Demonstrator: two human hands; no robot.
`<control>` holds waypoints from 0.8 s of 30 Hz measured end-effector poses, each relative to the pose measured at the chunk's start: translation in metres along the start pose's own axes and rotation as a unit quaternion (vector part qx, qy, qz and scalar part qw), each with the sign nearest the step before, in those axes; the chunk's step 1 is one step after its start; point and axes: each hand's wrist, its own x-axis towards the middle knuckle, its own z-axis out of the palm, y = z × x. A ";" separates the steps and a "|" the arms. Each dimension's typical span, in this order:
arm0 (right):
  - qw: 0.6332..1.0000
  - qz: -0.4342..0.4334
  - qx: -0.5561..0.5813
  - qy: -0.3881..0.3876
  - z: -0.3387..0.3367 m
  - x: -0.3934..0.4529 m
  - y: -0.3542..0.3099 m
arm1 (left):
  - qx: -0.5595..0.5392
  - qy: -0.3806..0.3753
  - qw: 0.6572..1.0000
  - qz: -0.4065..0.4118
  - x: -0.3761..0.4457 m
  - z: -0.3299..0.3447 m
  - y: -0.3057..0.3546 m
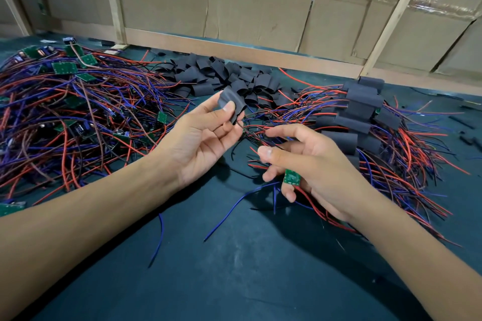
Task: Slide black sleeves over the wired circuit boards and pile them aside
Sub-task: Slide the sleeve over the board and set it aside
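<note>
two hands worked above the middle of the dark green surface [234, 268]. the left hand [200, 138] pinched a limp, matte black sleeve [232, 105] between thumb and fingers; the right hand [307, 164] curled round a small green board [292, 177] with thin red and blue wires trailing. the threading step looked to be in hand: next, the wire ends likely had to enter the sleeve's mouth, which needed holding open. bare boards [65, 68] lay tangled toward the left edge, spare sleeves [221, 75] at the far edge, sleeved ones [362, 109] piled toward the right.
</note>
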 end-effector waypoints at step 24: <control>0.999 -0.027 -0.001 -0.045 -0.012 0.000 -0.012 | 0.066 -0.027 0.995 0.073 -0.009 0.006 -0.008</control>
